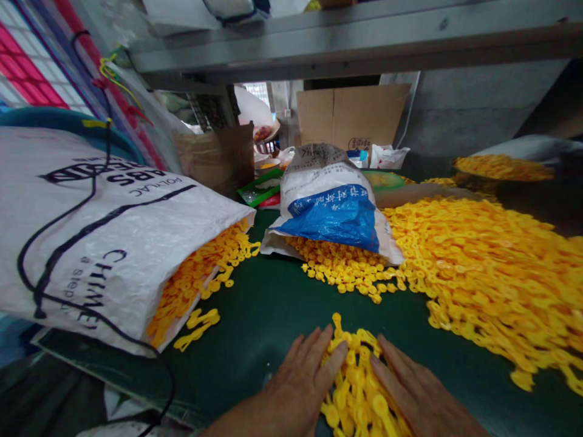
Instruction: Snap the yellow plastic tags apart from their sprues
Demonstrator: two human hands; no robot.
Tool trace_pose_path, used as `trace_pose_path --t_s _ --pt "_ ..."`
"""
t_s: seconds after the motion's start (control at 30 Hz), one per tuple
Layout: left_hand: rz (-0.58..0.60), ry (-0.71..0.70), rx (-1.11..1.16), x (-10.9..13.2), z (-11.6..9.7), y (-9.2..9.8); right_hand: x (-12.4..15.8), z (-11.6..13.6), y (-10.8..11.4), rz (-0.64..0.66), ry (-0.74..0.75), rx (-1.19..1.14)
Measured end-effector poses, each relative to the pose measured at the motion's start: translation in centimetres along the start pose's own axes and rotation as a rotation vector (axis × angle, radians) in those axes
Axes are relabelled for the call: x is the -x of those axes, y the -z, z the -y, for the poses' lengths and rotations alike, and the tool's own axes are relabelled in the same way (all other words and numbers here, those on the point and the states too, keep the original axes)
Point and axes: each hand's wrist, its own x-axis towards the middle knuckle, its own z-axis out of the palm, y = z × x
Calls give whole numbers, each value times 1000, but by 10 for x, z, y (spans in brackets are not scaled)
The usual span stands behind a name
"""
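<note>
The right hand (421,388) is cut off below.

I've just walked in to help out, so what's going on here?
A person has both bare hands on a small pile of yellow plastic parts, with the left hand and right hand on either side of it. The pile sits on a green surface. A large heap of the same parts spreads to the right, and more spill from a white sack and a blue-and-white sack.

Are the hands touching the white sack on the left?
No, the left hand and right hand rest on yellow plastic parts, apart from the white sack.
</note>
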Motion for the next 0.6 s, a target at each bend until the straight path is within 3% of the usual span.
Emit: trace_pose_path --t_s 0.1,0.23,0.47,0.6 --pt "-4 -2 -23 -8 -16 3 -22 12 6 23 44 -9" --pt "-125 -35 38 -11 -36 23 -40 18 7 -25 83 -116" --pt "-294 3 375 -17 -14 43 -78 27 0 -75 -23 -537" --pt "-310 100 499 5 -10 55 -91 50 -6 12 -120 -780"
